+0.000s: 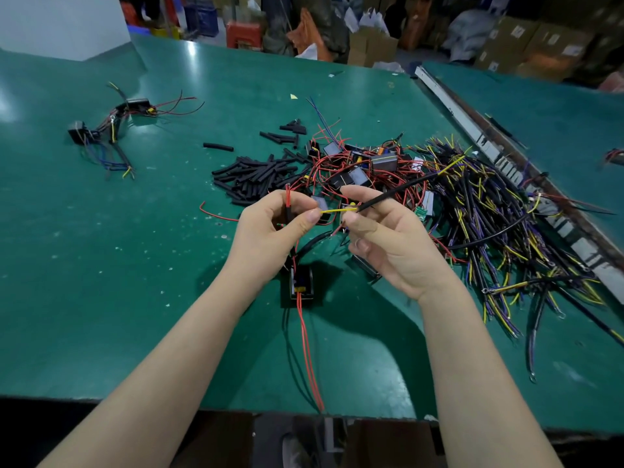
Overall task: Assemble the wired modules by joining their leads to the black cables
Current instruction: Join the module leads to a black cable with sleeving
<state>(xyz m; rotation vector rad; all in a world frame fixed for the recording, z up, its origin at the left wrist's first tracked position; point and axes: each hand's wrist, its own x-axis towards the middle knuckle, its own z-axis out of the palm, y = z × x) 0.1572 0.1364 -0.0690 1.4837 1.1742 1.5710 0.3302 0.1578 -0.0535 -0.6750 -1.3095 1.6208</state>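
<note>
L hand (270,219) pinching red leads + yellow wire (337,210); R hand (388,238) fingers gripping black cable (398,190). Module (301,282) dangling over desk (101,265), near front edge; open room left.

Green table (101,265) speckled with small pale flecks, its near edge dark; a scrap of yellow paper (293,96) lying on it toward 12 o'clock. Worn metal rail (479,130) running diagonally from 1 o'clock toward 4 o'clock. Beyond the far edge: red plastic stool (244,34) at 12 o'clock, blue crates (202,18) at 11 o'clock, stacked cardboard boxes (540,45) at 1 to 2 o'clock.
</note>
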